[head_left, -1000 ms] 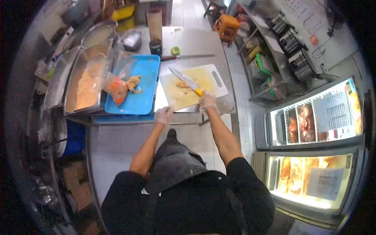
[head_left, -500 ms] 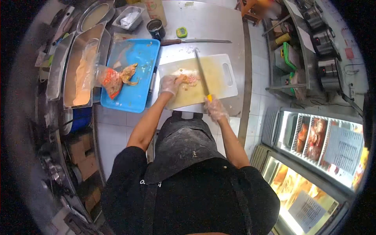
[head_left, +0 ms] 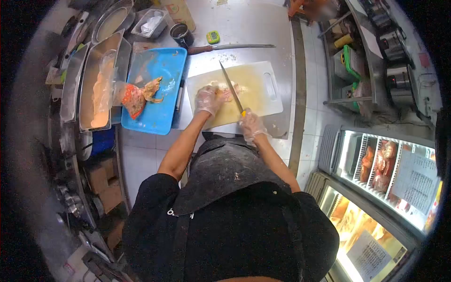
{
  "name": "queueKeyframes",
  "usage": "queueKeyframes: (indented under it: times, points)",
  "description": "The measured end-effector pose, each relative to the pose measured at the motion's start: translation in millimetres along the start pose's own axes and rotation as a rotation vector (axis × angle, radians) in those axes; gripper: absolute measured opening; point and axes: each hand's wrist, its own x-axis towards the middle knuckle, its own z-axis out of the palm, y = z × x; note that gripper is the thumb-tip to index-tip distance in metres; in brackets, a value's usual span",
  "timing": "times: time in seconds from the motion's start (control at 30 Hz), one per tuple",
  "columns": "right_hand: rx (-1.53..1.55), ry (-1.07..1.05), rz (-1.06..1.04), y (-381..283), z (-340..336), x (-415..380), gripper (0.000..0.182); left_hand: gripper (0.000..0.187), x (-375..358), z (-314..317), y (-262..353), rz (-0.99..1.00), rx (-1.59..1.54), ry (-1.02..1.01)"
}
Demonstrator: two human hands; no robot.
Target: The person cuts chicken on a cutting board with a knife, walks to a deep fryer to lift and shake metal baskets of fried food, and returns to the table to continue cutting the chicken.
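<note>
Two hands: knife, meat, board

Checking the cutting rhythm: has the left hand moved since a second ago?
Yes. The left hand moved from the near table edge up onto the cutting board, pressing the meat.

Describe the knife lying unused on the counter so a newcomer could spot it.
On the steel counter, look beyond the white cutting board. The spare knife lies flat there, beside a green timer. Its handle is dark, whereas the knife in the right hand has a yellow handle.
</note>
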Motion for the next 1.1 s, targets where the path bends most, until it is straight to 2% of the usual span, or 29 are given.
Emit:
queueKeyframes:
  times: [0.03,0.07,0.1,0.13,0.2,0.3,0.37,0.4,0.47,0.5,0.53,0.6,0.63,0.7,0.73,0.8,0.87,0.9,1.0,1.03,1.1]
  points:
    - [-0.010,0.000,-0.009,-14.4,-6.9,8.7,0.033,0.037,3.2,-0.2,2.4,0.042,-0.028,0.029]
    - [0.080,-0.050,0.052,-31.2,-11.6,15.6,0.031,0.034,4.0,-1.3,3.4,-0.038,-0.069,-0.164]
    - [0.171,-0.099,0.116,-45.5,-13.3,22.7,0.029,0.034,1.5,1.8,-2.0,-0.042,-0.071,-0.164]
    - [0.082,-0.060,0.110,-49.7,-2.6,33.1,0.026,0.031,1.3,6.0,-8.6,-0.042,-0.097,-0.143]
    - [0.109,-0.058,0.138,-53.6,5.6,43.2,0.026,0.029,3.5,3.3,-13.8,-0.033,-0.128,-0.126]
    - [0.073,-0.052,0.192,-56.9,18.1,50.9,0.025,0.027,4.6,-8.1,-12.1,-0.077,-0.334,-0.220]
    - [0.005,-0.046,0.209,-48.1,22.9,49.9,0.025,0.026,2.1,0.1,-21.0,0.057,-0.228,-0.047]
    - [0.159,-0.058,0.190,-42.6,20.2,37.9,0.024,0.026,0.5,9.4,-25.1,0.054,-0.232,-0.048]
    - [0.095,-0.070,0.050,-33.2,12.8,0.4,0.019,0.023,3.2,29.0,-29.8,-0.040,-0.135,-0.059]
    - [-0.129,-0.073,-0.077,-29.6,7.8,-18.7,0.018,0.023,8.1,24.1,-26.9,-0.040,-0.144,-0.052]
    - [-0.139,-0.073,-0.077,-26.1,8.8,-28.1,0.018,0.023,9.1,12.8,-22.1,-0.067,-0.143,-0.097]
    - [-0.117,-0.021,0.093,-15.0,22.3,-41.8,0.017,0.023,3.9,9.7,-23.2,-0.097,-0.145,-0.150]
    - [-0.115,-0.021,0.102,-7.6,32.5,-36.6,0.017,0.023,0.3,12.6,-28.6,-0.023,-0.185,-0.099]
    - [-0.176,-0.031,0.000,-5.4,36.7,-9.0,0.016,0.024,-0.4,11.6,-33.2,0.072,-0.227,-0.049]
    - [-0.196,-0.031,-0.030,-12.6,30.4,2.9,0.016,0.026,-3.1,4.0,-32.5,0.016,-0.338,-0.094]
    - [0.024,-0.069,0.204,-74.7,-11.4,21.5,0.017,0.027,-7.9,-0.3,-38.2,-0.030,-0.438,-0.136]
    - [-0.012,-0.081,0.128,-76.2,7.5,35.0,0.017,0.031,-10.6,13.3,-43.1,0.008,-0.381,0.082]
    - [-0.054,-0.110,0.053,-69.6,19.0,38.7,0.017,0.031,-8.4,15.9,-42.5,0.013,-0.388,0.081]
    - [-0.091,-0.059,0.052,-35.5,69.3,44.6,0.017,0.031,-8.6,20.5,-42.8,-0.079,-0.422,-0.046]
    - [-0.091,-0.067,0.048,-45.6,58.5,37.6,0.017,0.030,-7.1,19.5,-42.6,-0.074,-0.382,-0.051]
    - [-0.045,-0.117,0.253,-76.7,16.1,1.3,0.016,0.029,-4.9,16.0,-42.0,-0.076,-0.342,-0.064]
